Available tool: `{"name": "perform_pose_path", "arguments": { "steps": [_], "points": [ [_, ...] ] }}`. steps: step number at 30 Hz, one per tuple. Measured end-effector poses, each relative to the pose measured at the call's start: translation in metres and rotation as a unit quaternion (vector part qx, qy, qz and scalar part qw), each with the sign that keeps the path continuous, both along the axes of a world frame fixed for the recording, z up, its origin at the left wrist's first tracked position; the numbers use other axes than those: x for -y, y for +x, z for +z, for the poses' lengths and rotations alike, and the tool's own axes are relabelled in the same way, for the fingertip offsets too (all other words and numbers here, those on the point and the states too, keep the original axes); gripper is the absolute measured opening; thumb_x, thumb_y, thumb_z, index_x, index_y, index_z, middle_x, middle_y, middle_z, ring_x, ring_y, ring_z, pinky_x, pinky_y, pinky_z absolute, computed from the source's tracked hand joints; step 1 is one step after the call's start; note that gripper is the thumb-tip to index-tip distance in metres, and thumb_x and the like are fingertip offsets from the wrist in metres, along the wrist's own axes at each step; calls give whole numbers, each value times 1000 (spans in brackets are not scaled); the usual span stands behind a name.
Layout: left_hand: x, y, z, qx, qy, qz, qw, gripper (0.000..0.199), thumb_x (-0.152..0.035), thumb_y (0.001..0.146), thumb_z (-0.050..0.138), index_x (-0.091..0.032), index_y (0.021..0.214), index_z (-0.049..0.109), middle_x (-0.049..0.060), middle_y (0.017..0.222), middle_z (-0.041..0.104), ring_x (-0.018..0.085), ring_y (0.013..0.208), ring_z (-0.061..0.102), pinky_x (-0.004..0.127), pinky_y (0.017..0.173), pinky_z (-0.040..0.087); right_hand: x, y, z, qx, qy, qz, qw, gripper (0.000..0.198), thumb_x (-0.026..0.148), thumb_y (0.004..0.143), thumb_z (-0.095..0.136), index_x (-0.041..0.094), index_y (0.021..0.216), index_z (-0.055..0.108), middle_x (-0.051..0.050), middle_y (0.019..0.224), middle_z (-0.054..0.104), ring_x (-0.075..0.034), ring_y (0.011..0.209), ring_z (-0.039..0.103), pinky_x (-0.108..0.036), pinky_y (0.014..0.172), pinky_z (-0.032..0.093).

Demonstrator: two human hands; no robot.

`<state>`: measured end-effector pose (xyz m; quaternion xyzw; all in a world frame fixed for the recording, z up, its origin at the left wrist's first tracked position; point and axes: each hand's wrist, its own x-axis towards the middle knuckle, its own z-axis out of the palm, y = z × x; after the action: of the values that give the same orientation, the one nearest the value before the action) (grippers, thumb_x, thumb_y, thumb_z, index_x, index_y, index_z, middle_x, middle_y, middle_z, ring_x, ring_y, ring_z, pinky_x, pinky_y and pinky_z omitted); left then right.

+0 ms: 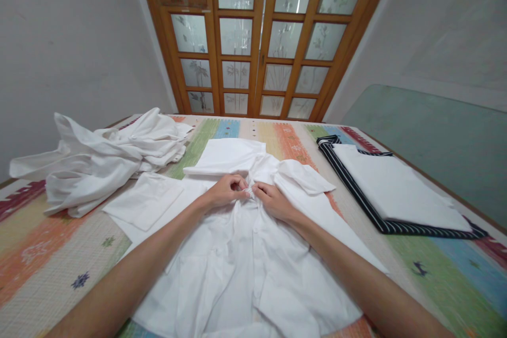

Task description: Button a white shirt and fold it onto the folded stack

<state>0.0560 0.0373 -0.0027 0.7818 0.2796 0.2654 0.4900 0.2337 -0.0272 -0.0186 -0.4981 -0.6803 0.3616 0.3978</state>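
Observation:
A white button-front shirt [293, 269] lies spread before me, its lower hem nearest my body and its short sleeves out to the sides. My left hand [229, 190] pinches the front placket from the left, fingers curled. Close against it, my right hand [273, 199] grips the same part of the cloth with thumb and fingertips. The shirt's fabric is gathered into creases between the two hands. Whatever small piece sits under the fingertips, perhaps a button, is too hidden to make out.
A crumpled heap of white garments [103, 158] lies at the left. On the right, a folded white garment [396, 185] rests on a black-and-white striped cloth [352, 198]. A striped, multicoloured cover [59, 259] lies underneath. Wooden glass-paned doors [257, 37] stand beyond; a pale green panel [428, 132] is at right.

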Motion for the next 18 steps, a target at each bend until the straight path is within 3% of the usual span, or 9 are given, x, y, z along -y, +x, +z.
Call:
{"name": "perform_pose_path", "arguments": {
  "steps": [10,18],
  "points": [
    [8,0,-6,13,80,48,996,31,-45,73,68,-14,68,65,4,75,63,14,70,56,26,66,43,2,-4,6,58,77,-98,990,21,25,80,55,18,60,54,2,67,51,-12,64,47,-26,62,34],
    [9,0,-4,12,80,50,995,35,-49,74,67,-14,69,68,4,74,63,13,68,55,25,63,41,1,-2,1,30,55,-72,995,19,28,81,57,18,64,56,2,68,51,-13,67,48,-26,64,35]
  ]
}}
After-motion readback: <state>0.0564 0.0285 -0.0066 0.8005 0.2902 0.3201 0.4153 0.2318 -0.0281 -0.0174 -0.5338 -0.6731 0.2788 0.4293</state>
